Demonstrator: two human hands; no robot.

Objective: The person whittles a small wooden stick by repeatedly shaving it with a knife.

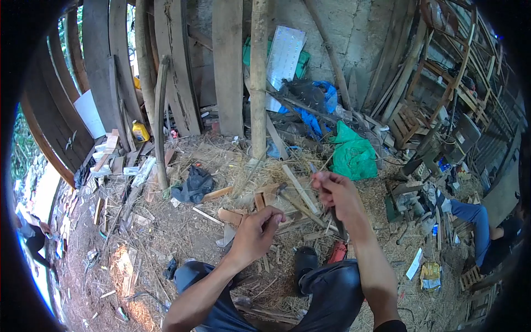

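In the head view my left hand [259, 229] is held out above the littered ground, fingers curled together; whatever lies between them is too small to make out. To its right and slightly higher, my right hand [338, 199] is closed, with the tip of a thin object [313, 167] showing at its fingers and a dark part below the palm. The hands are apart. Beneath and between them lie wood offcuts [260, 201], a wooden-handled tool [301, 207] and a pale wooden strip [300, 189].
A red object [338, 252] lies by my right knee. Ahead stand a wooden post [258, 83], a green bag [354, 152] and a black plastic bag [194, 184]. One person's leg [470, 221] is at the right; another person [36, 235] is at the far left.
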